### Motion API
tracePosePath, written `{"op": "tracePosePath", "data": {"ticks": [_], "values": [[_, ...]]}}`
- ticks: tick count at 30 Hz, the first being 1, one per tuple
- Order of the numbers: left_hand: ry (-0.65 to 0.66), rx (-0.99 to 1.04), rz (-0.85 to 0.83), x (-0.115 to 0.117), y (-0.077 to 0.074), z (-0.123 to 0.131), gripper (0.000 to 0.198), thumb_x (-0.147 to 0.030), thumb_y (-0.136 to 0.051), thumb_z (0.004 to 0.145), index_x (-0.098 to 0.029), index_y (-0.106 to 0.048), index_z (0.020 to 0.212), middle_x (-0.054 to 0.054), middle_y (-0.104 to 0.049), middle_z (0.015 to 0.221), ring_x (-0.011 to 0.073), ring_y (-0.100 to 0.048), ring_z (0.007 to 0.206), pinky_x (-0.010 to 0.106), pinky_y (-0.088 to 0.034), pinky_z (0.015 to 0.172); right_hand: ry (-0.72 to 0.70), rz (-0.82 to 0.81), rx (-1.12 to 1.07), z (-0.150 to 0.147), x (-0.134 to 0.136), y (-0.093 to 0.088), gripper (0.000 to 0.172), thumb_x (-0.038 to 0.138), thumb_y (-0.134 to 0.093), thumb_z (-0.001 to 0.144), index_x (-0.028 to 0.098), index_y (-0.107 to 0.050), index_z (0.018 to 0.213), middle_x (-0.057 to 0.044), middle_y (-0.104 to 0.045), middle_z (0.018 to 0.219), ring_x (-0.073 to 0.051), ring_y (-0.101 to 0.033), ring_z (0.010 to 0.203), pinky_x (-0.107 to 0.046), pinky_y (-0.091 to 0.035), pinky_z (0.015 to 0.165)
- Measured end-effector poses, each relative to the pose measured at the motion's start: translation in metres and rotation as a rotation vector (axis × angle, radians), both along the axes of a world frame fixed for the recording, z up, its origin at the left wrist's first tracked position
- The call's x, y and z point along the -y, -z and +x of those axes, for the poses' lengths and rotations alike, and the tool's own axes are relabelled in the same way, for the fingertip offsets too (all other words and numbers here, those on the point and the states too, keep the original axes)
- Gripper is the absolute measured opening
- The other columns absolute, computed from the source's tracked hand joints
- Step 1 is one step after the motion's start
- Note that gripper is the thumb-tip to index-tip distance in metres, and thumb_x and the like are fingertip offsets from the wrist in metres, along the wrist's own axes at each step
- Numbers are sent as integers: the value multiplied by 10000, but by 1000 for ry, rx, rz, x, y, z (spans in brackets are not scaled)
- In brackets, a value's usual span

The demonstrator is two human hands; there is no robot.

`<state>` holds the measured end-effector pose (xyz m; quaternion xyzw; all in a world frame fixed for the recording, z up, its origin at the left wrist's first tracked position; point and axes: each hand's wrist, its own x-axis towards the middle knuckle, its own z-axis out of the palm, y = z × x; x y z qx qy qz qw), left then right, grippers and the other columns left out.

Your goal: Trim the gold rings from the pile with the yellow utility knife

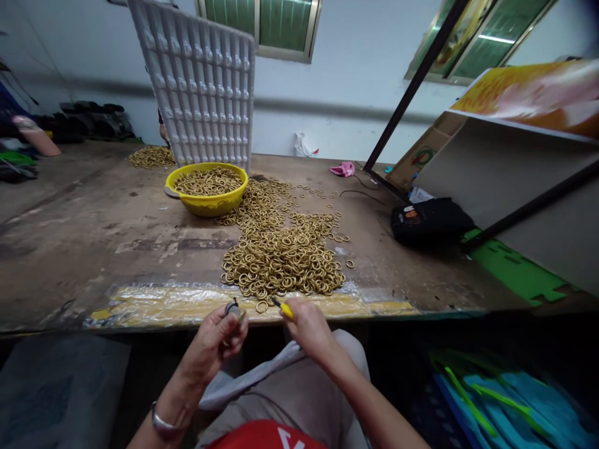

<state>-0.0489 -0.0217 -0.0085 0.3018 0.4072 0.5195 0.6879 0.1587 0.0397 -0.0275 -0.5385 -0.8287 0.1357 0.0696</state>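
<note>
My left hand [219,337] is closed at the table's front edge, its fingers pinching a small dark-and-grey piece [233,309] whose kind is hard to make out. A brass-coloured edge shows by its fingertips, perhaps a ring. In my right hand [306,327] is a small tool with a yellow handle [286,310] and a dark, narrow tip pointing left. A single brass-coloured ring [262,306] lies between the hands, close to that tip. Just beyond them spreads a large heap of brass-coloured rings [285,255].
Behind the heap stands a yellow basin [206,203] full of rings, before an upright grey ribbed plastic tray [206,87]. Another ring pile [150,156] lies far left. On the right are a black pouch [430,219], a pink cloth [343,169] and dark metal posts [412,87].
</note>
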Motion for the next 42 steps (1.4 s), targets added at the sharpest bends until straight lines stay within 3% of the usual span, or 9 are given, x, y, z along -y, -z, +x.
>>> {"op": "tracePosePath", "data": {"ticks": [4,11,14,16,19,24,29,34,42], "values": [[-144,3,-51,0,17,-16,385,-411,-756,724,-156,-473,665,-49,-420,590,37,-301,458,121,-223,355,-112,34,-18,-31,7,9,80,173,-558,861,200,-593,928,-33,-650,957,-172,-613,836,-249,-373,668],[-115,246,-125,15,26,-25,298,-294,-769,712,-134,-519,684,-38,-452,610,25,-342,455,103,-252,349,-95,26,38,-56,-6,14,152,98,-502,839,155,-613,927,-79,-653,902,-180,-599,764,-260,-381,645],[-131,261,-196,13,31,-20,290,-310,-787,686,-103,-613,793,35,-589,726,56,-481,527,104,-289,348,-50,-80,-234,-49,-8,7,101,155,-533,823,162,-599,748,-24,-609,723,-138,-537,657,-230,-350,605],[-129,185,-212,7,35,-12,342,-351,-780,702,-91,-644,878,86,-645,829,92,-559,596,112,-321,354,-6,-227,-523,-43,-7,3,177,216,-531,831,166,-558,664,26,-507,605,-103,-453,571,-211,-319,551],[-56,106,-196,-1,35,2,369,-411,-761,726,-106,-655,905,69,-650,794,87,-557,555,115,-319,341,41,-438,-878,-35,-1,0,211,296,-524,848,166,-541,684,58,-404,577,-78,-357,522,-196,-283,497],[88,142,-175,-9,18,18,311,-366,-781,719,-108,-666,849,28,-610,701,40,-474,460,106,-270,324,45,-503,-1038,-29,5,3,252,385,-526,881,173,-547,745,56,-424,586,-77,-355,515,-199,-294,500],[115,177,-177,-9,5,24,320,-330,-805,692,-90,-678,862,57,-608,793,38,-471,512,105,-273,349,-34,-353,-969,-22,7,-4,258,372,-485,918,176,-549,763,18,-516,666,-105,-453,604,-214,-357,581],[59,57,-80,-9,1,29,300,-366,-768,725,-114,-647,833,12,-540,715,46,-421,509,120,-271,360,-111,2,-594,-12,14,-11,159,211,-478,905,180,-555,770,-20,-562,745,-139,-503,688,-238,-354,639],[58,-256,70,-8,6,32,295,-422,-681,786,-147,-575,810,-46,-450,563,60,-359,466,149,-278,390,-115,75,-261,-8,19,-10,215,8,-500,786,174,-577,899,-44,-621,857,-171,-567,765,-252,-366,662]]}}
